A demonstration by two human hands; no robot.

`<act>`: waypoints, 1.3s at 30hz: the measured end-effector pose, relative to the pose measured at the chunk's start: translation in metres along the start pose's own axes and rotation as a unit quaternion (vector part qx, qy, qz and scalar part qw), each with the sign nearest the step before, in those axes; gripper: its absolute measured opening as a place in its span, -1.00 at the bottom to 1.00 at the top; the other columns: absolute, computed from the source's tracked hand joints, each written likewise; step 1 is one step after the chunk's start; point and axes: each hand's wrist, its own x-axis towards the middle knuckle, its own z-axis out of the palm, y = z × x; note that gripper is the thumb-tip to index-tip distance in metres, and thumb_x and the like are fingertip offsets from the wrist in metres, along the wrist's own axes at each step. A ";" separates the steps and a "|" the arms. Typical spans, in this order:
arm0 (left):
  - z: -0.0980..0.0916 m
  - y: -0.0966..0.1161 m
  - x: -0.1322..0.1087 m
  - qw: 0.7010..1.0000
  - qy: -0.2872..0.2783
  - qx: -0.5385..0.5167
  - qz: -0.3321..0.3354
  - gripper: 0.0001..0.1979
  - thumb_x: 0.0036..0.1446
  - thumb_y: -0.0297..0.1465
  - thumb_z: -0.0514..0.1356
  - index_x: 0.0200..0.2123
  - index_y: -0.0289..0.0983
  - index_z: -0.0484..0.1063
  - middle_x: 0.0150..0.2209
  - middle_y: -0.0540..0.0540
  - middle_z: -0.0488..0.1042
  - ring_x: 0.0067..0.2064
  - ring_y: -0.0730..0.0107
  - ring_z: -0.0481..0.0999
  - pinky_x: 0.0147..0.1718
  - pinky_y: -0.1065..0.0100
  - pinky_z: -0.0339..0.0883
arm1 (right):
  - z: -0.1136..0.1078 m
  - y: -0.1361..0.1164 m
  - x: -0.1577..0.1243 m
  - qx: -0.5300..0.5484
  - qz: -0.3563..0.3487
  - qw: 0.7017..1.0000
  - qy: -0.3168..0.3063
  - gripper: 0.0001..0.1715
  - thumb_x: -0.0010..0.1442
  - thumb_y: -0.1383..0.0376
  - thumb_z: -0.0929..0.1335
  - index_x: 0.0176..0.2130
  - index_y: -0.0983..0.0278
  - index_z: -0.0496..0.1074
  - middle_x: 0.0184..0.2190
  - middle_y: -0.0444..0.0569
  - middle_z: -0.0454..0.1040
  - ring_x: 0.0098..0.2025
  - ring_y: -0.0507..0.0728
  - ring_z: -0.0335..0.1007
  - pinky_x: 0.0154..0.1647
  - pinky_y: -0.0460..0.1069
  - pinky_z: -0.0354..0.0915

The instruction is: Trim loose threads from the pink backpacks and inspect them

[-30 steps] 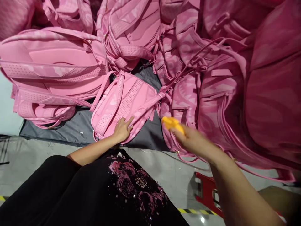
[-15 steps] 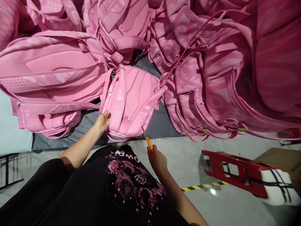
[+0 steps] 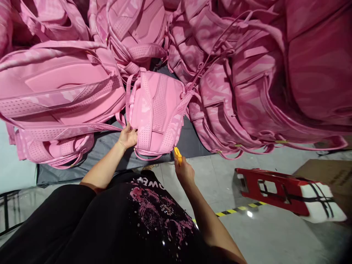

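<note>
A small pink backpack [image 3: 158, 106] lies in front of me with its straps and dotted back panel facing up. My left hand [image 3: 128, 137] grips its lower left side, the fingertips partly hidden behind the edge. In my right hand [image 3: 184, 171] is a yellow-handled tool [image 3: 178, 156] with a thin metal tip, its handle held in closed fingers. That tip is at the bag's lower right corner; whether it touches the fabric I cannot tell.
Larger pink backpacks [image 3: 63, 88] crowd the left and back, and more pink bags [image 3: 247, 84] stand at the right. Dark grey sheeting [image 3: 107, 146] lies beneath them. On the floor at right are a red frame [image 3: 277, 190] with a white strapped end and a cardboard box [image 3: 327, 176].
The small backpack has turned slightly, and its lower end has shifted right. My left hand has moved right along with it. The tool's tip has moved from the bag's lower face to its corner.
</note>
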 end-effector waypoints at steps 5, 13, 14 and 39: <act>0.001 -0.003 0.008 0.994 -0.029 -0.104 -0.016 -0.20 0.24 0.15 -0.06 0.23 -0.41 0.24 0.08 -0.38 0.50 0.26 -0.07 0.37 0.30 -0.11 0.11 | -0.006 0.008 0.004 0.044 -0.010 0.999 0.001 -0.55 0.45 0.06 0.13 0.06 0.29 0.34 -0.24 0.10 0.58 -0.21 0.22 0.54 -0.39 -0.04 0.09; 0.019 -0.011 0.017 0.993 -0.028 -0.112 -0.010 -0.15 0.23 0.19 -0.10 0.21 -0.43 0.27 0.05 -0.39 0.52 0.25 -0.07 0.39 0.27 -0.11 0.16 | -0.016 0.030 -0.029 0.019 0.024 0.999 -0.018 -0.59 0.45 0.08 0.14 0.00 0.30 0.36 -0.27 0.13 0.60 -0.22 0.24 0.55 -0.40 -0.03 0.04; 0.020 -0.012 0.018 0.993 -0.027 -0.111 0.001 -0.17 0.22 0.18 -0.07 0.21 -0.41 0.27 0.05 -0.38 0.52 0.24 -0.06 0.40 0.27 -0.11 0.17 | -0.014 0.033 -0.045 0.011 0.025 0.999 -0.022 -0.60 0.46 0.09 0.14 -0.01 0.30 0.36 -0.31 0.11 0.60 -0.25 0.23 0.55 -0.42 -0.03 0.02; 0.029 -0.070 -0.048 0.536 0.043 0.760 0.365 -0.57 0.20 -0.41 0.17 0.15 -0.27 0.32 0.16 -0.33 0.37 0.23 0.03 0.31 0.20 0.01 0.22 | 0.002 -0.025 -0.071 -0.085 -0.034 0.995 -0.047 -0.63 0.45 0.12 0.15 -0.03 0.29 0.36 -0.27 0.11 0.60 -0.19 0.26 0.59 -0.29 0.00 0.30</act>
